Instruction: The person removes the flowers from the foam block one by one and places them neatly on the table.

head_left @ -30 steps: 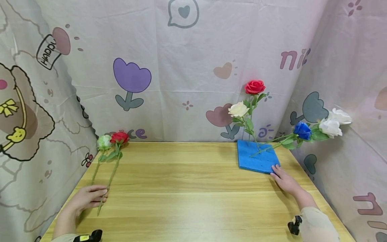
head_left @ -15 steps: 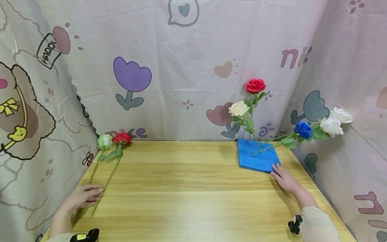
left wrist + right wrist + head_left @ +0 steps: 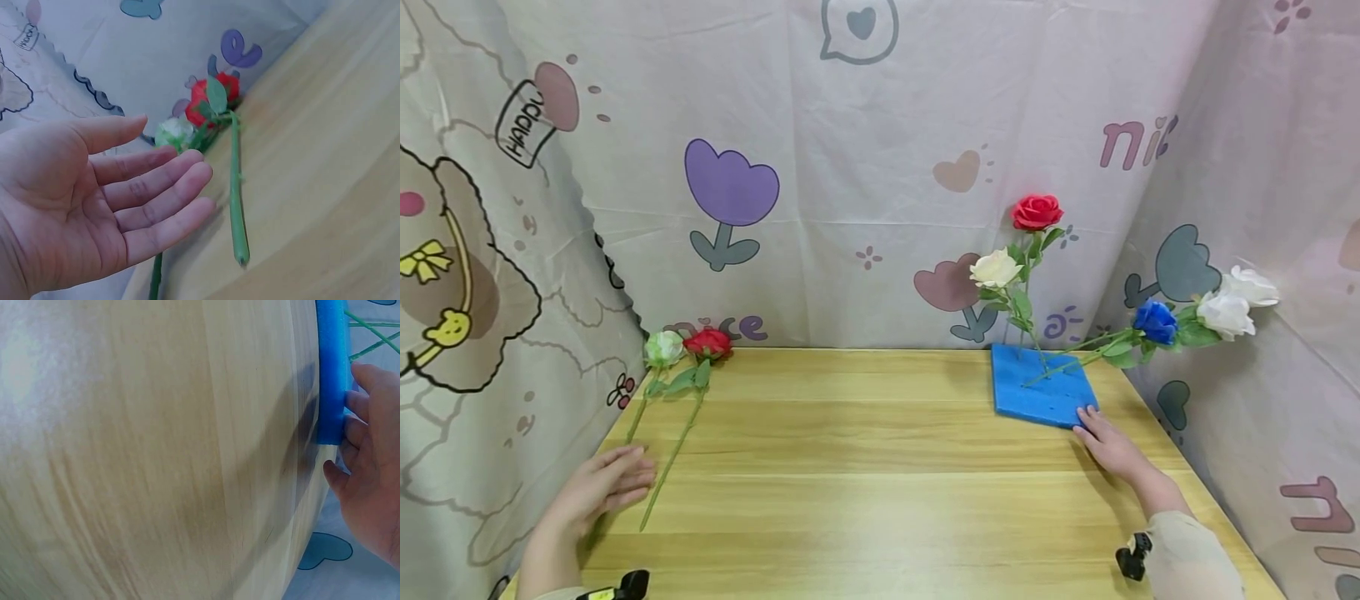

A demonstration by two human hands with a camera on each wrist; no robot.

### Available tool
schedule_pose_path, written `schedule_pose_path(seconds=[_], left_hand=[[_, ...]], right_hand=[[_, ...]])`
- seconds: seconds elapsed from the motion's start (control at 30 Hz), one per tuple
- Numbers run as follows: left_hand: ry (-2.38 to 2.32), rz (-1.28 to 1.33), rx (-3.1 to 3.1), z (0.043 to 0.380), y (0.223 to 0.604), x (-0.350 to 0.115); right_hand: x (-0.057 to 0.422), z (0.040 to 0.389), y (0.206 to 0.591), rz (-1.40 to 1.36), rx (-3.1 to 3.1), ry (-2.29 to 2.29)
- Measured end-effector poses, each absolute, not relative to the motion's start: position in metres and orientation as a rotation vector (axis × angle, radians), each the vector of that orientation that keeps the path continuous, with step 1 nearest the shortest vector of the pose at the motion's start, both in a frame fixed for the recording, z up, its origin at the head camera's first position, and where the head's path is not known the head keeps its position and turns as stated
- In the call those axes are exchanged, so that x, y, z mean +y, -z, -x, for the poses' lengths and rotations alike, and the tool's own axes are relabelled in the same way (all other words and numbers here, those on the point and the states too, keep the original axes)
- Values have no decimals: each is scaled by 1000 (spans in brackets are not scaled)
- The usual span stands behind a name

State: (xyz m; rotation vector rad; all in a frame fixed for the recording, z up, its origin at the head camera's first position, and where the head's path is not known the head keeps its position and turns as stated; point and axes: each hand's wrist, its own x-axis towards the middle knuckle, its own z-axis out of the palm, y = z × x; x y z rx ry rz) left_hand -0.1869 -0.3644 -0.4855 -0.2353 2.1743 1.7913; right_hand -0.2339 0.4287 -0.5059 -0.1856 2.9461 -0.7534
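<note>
A red rose (image 3: 707, 342) lies on the left part of the table, its bare stem pointing toward the person. Beside it, farther left, is a pale green-white rose (image 3: 664, 349), its lower stem hidden behind my left hand (image 3: 606, 486). That hand has its fingers extended and holds nothing, as the left wrist view also shows. At the right, a blue foam board (image 3: 1037, 404) bears a red rose (image 3: 1037, 212) and a cream rose (image 3: 996, 268), both upright. A blue rose (image 3: 1155, 322) and white roses (image 3: 1225, 312) lean far right from it. My right hand (image 3: 1112, 450) rests its fingers on the board's near right corner.
The wooden table (image 3: 850, 467) runs back to a printed cloth (image 3: 850, 125) hung behind it. More cloth hangs along the left and right sides. The leaning roses reach past the table's right edge, near the cloth there.
My left hand has let go of the red rose's stem, which now lies on the table, and its fingers have straightened. My right hand stays on the foam board.
</note>
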Motion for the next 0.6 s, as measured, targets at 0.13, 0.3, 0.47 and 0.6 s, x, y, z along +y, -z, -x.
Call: schedule_pose_path(seconds=[0.13,0.3,0.47,0.6], left_hand=[[-1912,147,2169,186,479,-358],[-1964,40,2176,191,469,-348],[-1956,-59,2220,198,457,-334],[-1915,-147,2280,207,447,-320]], right_hand=[[429,234,506,184,2946,745],[429,233,505,178,2940,740],[428,233,503,176,2939,739],[427,233,502,175,2936,733]])
